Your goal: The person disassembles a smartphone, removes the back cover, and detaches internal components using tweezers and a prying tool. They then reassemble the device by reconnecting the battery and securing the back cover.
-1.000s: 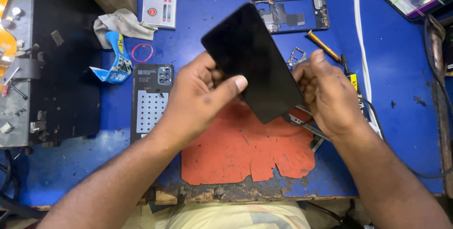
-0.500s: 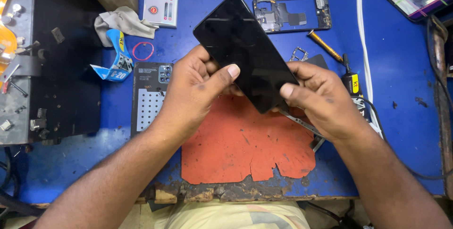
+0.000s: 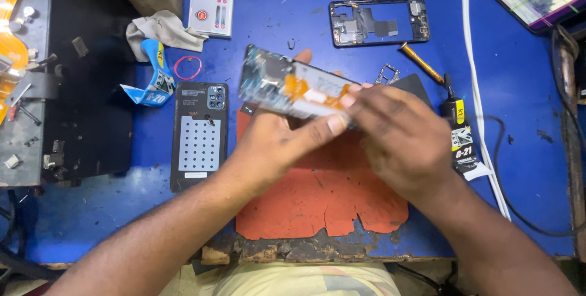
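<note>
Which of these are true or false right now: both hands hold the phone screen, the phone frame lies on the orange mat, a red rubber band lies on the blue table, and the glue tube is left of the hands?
1. Both the left hand and the right hand hold the phone screen. True.
2. The phone frame lies on the orange mat. False: it lies on the blue table, beyond the mat.
3. A red rubber band lies on the table. True.
4. The glue tube is left of the hands. False: it is to their right.

Phone frame [image 3: 378, 22], back cover [image 3: 198, 136], glue tube [image 3: 459, 131] — perhaps a rag [image 3: 163, 30].
</note>
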